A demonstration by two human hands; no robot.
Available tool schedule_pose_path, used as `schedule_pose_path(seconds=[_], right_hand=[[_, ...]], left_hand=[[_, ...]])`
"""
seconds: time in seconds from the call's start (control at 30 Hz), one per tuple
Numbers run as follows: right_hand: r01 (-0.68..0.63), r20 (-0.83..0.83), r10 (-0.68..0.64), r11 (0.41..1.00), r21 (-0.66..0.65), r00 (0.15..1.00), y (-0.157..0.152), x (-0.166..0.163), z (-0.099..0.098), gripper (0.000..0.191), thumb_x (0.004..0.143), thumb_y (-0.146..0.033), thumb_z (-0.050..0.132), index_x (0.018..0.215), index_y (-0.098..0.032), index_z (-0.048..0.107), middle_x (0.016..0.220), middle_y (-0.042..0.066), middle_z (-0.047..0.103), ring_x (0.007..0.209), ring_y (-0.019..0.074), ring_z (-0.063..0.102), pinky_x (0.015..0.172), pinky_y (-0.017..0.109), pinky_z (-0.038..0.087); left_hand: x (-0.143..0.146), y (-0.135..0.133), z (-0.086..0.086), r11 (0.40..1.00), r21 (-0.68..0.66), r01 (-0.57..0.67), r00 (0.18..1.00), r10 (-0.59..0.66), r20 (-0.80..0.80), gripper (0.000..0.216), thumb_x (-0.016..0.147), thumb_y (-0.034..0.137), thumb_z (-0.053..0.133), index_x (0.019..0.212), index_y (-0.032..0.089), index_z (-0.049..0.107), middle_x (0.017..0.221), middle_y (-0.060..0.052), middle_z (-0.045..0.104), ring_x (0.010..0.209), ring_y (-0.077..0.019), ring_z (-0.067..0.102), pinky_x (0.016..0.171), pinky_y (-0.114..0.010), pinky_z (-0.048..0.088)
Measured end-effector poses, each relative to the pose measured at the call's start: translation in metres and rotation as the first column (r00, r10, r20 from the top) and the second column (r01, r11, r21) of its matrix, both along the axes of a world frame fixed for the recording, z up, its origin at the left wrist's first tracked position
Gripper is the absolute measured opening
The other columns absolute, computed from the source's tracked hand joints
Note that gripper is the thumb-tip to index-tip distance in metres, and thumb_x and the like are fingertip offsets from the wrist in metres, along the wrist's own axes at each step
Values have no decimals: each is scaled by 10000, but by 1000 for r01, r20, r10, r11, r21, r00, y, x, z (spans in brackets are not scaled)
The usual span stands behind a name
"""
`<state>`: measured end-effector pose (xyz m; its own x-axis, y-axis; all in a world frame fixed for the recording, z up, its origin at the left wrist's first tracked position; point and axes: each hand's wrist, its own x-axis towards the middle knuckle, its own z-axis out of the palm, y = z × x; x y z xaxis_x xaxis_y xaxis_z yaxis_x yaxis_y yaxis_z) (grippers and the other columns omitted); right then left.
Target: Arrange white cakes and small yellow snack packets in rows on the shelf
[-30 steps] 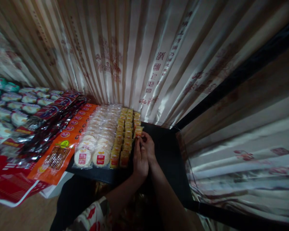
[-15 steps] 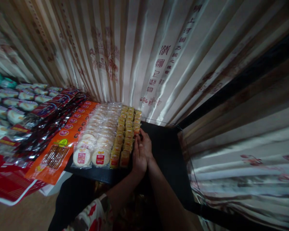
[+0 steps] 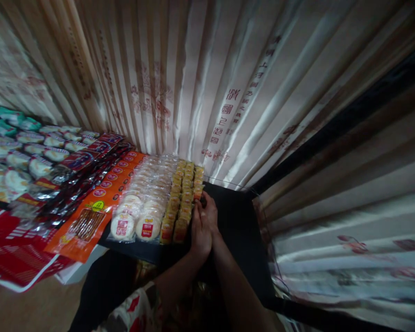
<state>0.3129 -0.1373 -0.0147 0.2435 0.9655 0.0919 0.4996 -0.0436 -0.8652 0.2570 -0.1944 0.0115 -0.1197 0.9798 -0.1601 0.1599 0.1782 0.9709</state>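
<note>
My left hand (image 3: 201,233) and my right hand (image 3: 211,213) are pressed close together at the front of the shortest, rightmost row of small yellow wrapped snack packets (image 3: 177,203). The fingertips of both hands reach the nearest packet (image 3: 198,191) of that row. My right hand's fingers are curled, while the left hand's fingers lie close together along the packets. Anything held between them is hidden. Left of the yellow rows are two rows of round white rice crackers (image 3: 148,227) in clear wrappers.
An orange snack bag (image 3: 86,221), dark red packets (image 3: 100,161), white packs (image 3: 38,166) and green packs (image 3: 10,117) lie farther left. Everything rests on a black table (image 3: 235,221). Pleated printed curtains (image 3: 193,83) hang behind and right. A red-and-white bag (image 3: 17,258) is at lower left.
The view has shifted slightly, so the goods appear a little lower and further right. My hands remain together at the short yellow row, with the fingertips slightly lower in view.
</note>
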Motion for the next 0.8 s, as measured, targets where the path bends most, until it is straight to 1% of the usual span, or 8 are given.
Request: schedule_pose_path(seconds=[0.07, 0.17, 0.37, 0.5, 0.6, 0.63, 0.7, 0.8], right_hand=[[19, 24, -20, 1000, 13, 1000, -5, 0, 1, 515, 738, -411, 485, 1170, -139, 556, 1075, 107, 594, 797, 187, 593, 779, 336, 485], [56, 59, -57, 998, 21, 997, -19, 1, 3, 513, 742, -412, 474, 1156, -124, 563, 1103, 138, 581, 843, 206, 596, 802, 348, 475], [55, 58, -58, 997, 50, 997, -71, -8, 10, 428, 774, -377, 386, 1087, -164, 584, 1091, 124, 592, 992, 215, 560, 891, 372, 437], [37, -4, -37, 997, 68, 999, -120, -23, 8, 382, 760, -317, 385, 1031, -167, 610, 1019, 108, 621, 903, 196, 589, 837, 346, 472], [-23, -19, 26, 993, 115, 999, -163, -38, 3, 345, 738, -255, 393, 975, -199, 638, 923, 76, 644, 781, 183, 603, 758, 323, 495], [-41, -10, 42, 991, 124, 999, -177, -43, 0, 340, 743, -255, 389, 959, -201, 646, 915, 72, 647, 800, 190, 607, 765, 333, 494], [-77, 5, 77, 992, 101, 997, -203, -55, -7, 342, 752, -236, 371, 934, -218, 660, 961, 69, 653, 923, 205, 600, 834, 346, 473], [-194, 64, 199, 978, -71, 978, -227, -72, -18, 349, 705, -186, 389, 895, -236, 678, 977, 72, 671, 950, 221, 599, 875, 366, 452]], left_hand=[[-1, -5, 1, 1000, 7, 10, 1000, -10, 17, 460, 904, 240, 301, 1346, 125, 357, 1438, -100, 350, 1366, -177, 227, 1145, -333, 172], [-1, -19, 4, 1000, 1, 2, 1000, -2, 24, 463, 900, 247, 303, 1341, 117, 361, 1425, -117, 369, 1339, -185, 296, 1132, -340, 211], [-13, -66, 1, 997, 70, 34, 999, -34, -10, 467, 888, 281, 306, 1314, 122, 412, 1372, -115, 447, 1273, -178, 402, 1088, -325, 297], [-43, -111, -2, 974, 174, 144, 988, -133, -75, 450, 889, 293, 310, 1284, 133, 455, 1332, -111, 492, 1251, -187, 422, 1083, -364, 306], [-74, -147, -9, 933, 242, 265, 964, -248, -99, 427, 901, 319, 313, 1268, 172, 473, 1297, -94, 521, 1214, -179, 455, 1052, -357, 353], [-85, -158, -13, 916, 256, 309, 950, -288, -117, 422, 901, 328, 319, 1265, 183, 476, 1292, -91, 524, 1212, -181, 456, 1050, -358, 355], [-105, -175, -25, 907, 224, 356, 933, -329, -146, 407, 905, 333, 309, 1234, 191, 502, 1273, -86, 542, 1182, -177, 485, 1040, -343, 367], [-129, -186, -43, 931, 86, 356, 922, -334, -196, 398, 905, 317, 278, 1170, 182, 544, 1197, -90, 597, 1107, -172, 545, 1008, -304, 389]])
